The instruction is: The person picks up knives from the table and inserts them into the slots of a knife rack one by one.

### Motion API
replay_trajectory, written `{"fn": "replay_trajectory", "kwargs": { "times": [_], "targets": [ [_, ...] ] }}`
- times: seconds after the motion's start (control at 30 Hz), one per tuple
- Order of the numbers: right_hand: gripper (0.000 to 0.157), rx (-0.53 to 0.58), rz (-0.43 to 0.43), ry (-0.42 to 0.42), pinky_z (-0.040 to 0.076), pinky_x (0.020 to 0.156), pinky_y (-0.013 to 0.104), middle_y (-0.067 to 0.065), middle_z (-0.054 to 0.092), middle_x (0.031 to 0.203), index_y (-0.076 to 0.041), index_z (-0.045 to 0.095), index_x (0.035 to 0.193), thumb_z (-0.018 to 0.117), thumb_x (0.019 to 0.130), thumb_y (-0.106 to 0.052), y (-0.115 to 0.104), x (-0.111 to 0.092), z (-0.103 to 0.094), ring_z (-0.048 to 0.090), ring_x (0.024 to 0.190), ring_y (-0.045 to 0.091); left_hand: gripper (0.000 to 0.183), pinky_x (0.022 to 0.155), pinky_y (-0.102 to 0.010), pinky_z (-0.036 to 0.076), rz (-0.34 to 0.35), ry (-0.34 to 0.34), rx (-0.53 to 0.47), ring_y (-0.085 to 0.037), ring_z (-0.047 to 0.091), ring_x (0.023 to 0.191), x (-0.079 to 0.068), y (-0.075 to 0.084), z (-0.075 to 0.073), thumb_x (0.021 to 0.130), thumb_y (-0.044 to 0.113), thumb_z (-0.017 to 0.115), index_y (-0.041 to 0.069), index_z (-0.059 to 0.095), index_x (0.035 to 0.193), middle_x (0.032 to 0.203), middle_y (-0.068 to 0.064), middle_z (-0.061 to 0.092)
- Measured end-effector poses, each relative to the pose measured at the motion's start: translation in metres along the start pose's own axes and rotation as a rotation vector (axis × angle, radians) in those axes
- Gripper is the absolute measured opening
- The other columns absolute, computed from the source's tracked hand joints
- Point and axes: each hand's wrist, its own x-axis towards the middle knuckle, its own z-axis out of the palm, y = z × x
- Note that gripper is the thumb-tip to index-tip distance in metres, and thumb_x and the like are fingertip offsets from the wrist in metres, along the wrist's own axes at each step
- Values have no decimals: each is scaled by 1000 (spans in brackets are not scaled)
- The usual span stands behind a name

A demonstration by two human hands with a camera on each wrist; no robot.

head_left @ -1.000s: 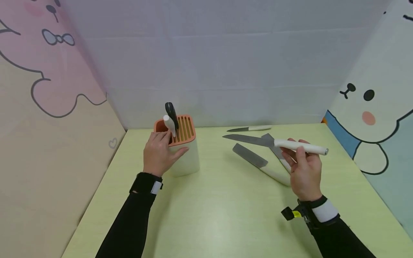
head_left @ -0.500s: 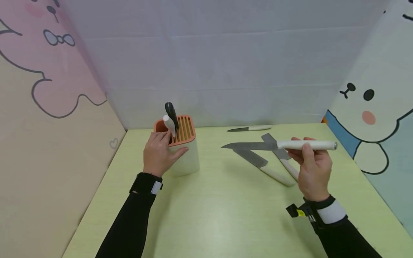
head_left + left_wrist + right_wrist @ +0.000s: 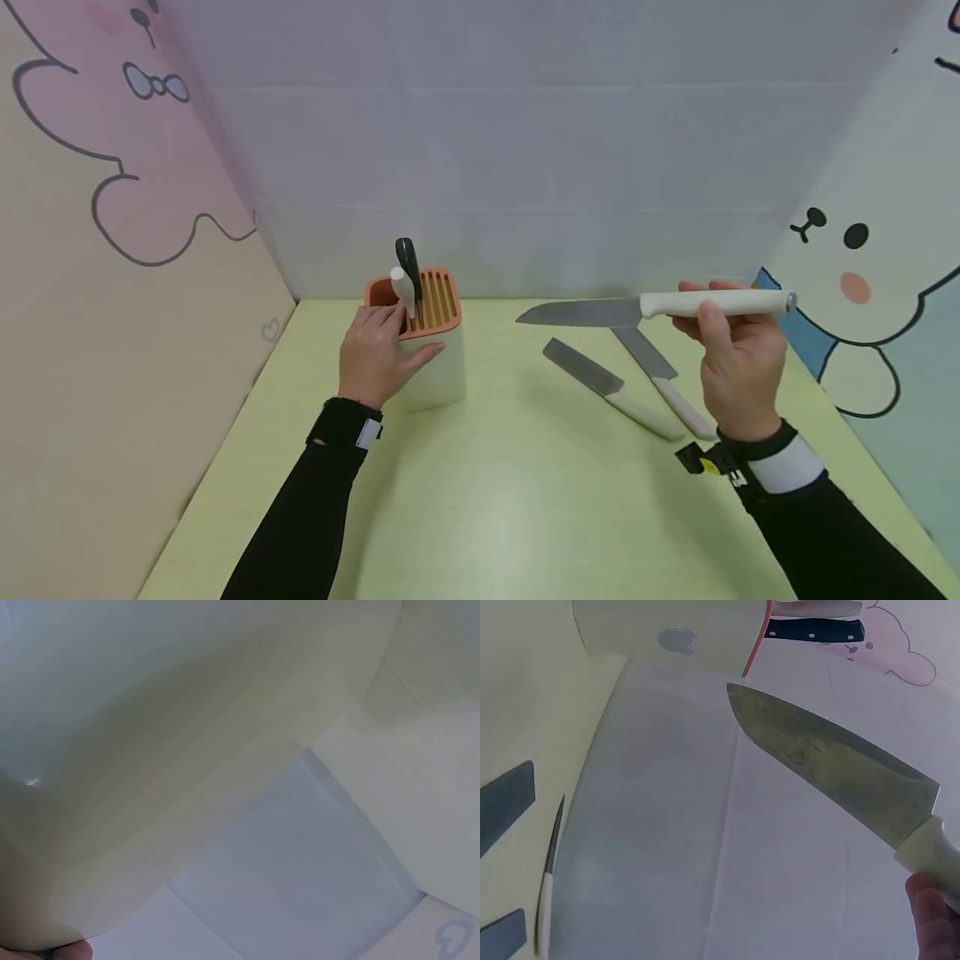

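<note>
Right of centre on the pale green table (image 3: 495, 508) lie a white-handled, square-ended grey cleaver (image 3: 611, 389) and, just to its right, a similar second cleaver (image 3: 660, 373). At left, the left hand (image 3: 375, 356) grips the near rim of a white, orange-topped knife block (image 3: 437, 372). The right hand (image 3: 741, 362) is clamped on a white-handled, pointed grey knife (image 3: 626, 312), raised, tip leftward. A white handle (image 3: 403, 290) and a black handle (image 3: 408, 265) rise from the block. Along the far edge lies a small, slim white-handled knife (image 3: 547, 896).
</note>
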Motion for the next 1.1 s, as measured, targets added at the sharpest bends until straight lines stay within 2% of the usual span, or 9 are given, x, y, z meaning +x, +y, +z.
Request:
{"fn": "replay_trajectory", "kwargs": {
  "times": [0.33, 0.6, 0.87, 1.0, 1.1],
  "targets": [
    [29, -18, -126, -169, 54, 77, 27, 26, 63, 105, 17, 47, 114, 53, 86, 10, -21, 40, 35, 64, 90, 29, 83, 87, -42, 48, 5, 4, 0, -29, 52, 95, 0, 0, -1, 69, 60, 74, 3, 56, 127, 102, -14, 67],
    [30, -55, -178, -297, 54, 77, 26, 24, 63, 105, 14, 48, 114, 57, 88, 2, -34, 58, 67, 63, 92, 30, 81, 88, -42, 48, 3, -13, 9, -28, 52, 96, 1, -1, 1, 70, 61, 73, 4, 56, 126, 102, -14, 67],
    [29, -174, -256, -411, 54, 75, 24, 20, 66, 104, 7, 49, 115, 58, 91, -9, -39, 71, 102, 64, 89, 27, 82, 89, -42, 47, 11, 6, 9, -29, 53, 96, 2, 0, 3, 69, 60, 73, 4, 56, 126, 102, -14, 66],
    [27, -247, -301, -450, 53, 75, 24, 17, 67, 102, 3, 50, 115, 57, 90, -4, -39, 79, 120, 64, 90, 25, 81, 89, -42, 48, 21, 22, 9, -29, 53, 95, 3, 2, 6, 68, 60, 74, 3, 58, 123, 101, -14, 67],
    [28, -287, -335, -482, 54, 76, 24, 15, 67, 102, 5, 49, 114, 58, 87, 3, -37, 83, 131, 64, 94, 23, 82, 86, -42, 49, 29, 25, 14, -29, 52, 93, 3, 3, 7, 68, 61, 74, 2, 58, 123, 100, -14, 67]
  ]
}}
